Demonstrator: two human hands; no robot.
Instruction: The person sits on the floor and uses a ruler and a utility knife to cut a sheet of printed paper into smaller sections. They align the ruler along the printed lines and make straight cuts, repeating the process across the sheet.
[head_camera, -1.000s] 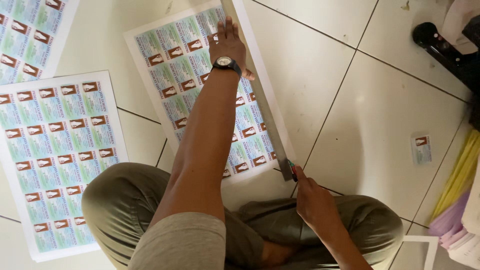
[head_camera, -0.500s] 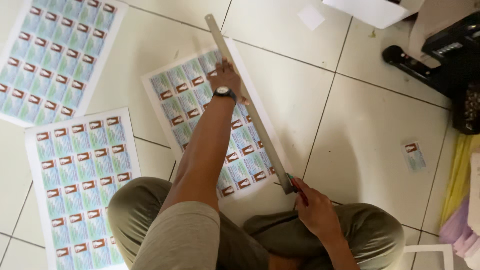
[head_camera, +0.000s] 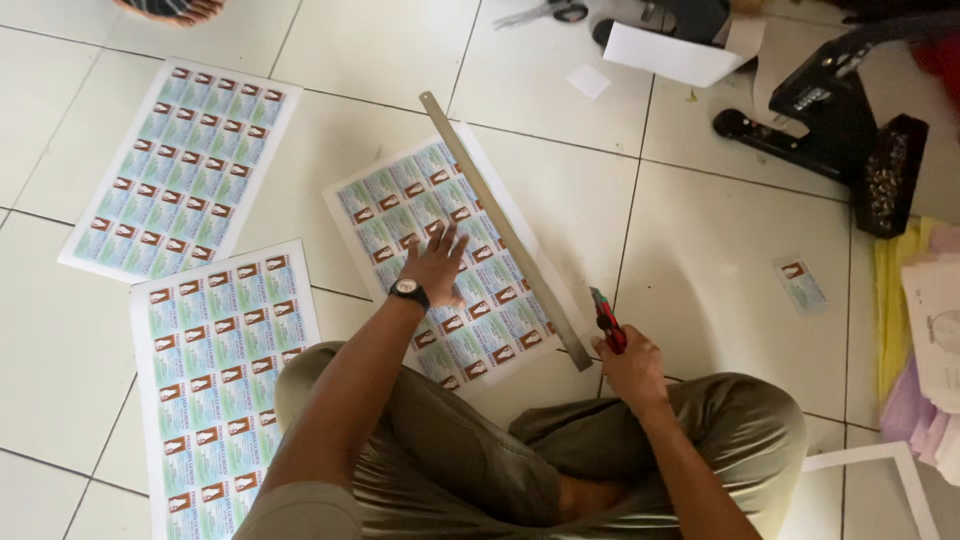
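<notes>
The left hand, a dark wristwatch on its wrist, lay flat with fingers spread and released on the white printed sheet of small teal-and-red cards that rested on the white tiled floor. A long grey metal ruler lay diagonally along that sheet's right side, just beside the fingertips. The right hand was clenched around a red utility knife, its tip near the ruler's lower end. Two more card sheets lay to the left, well apart from the hands.
</notes>
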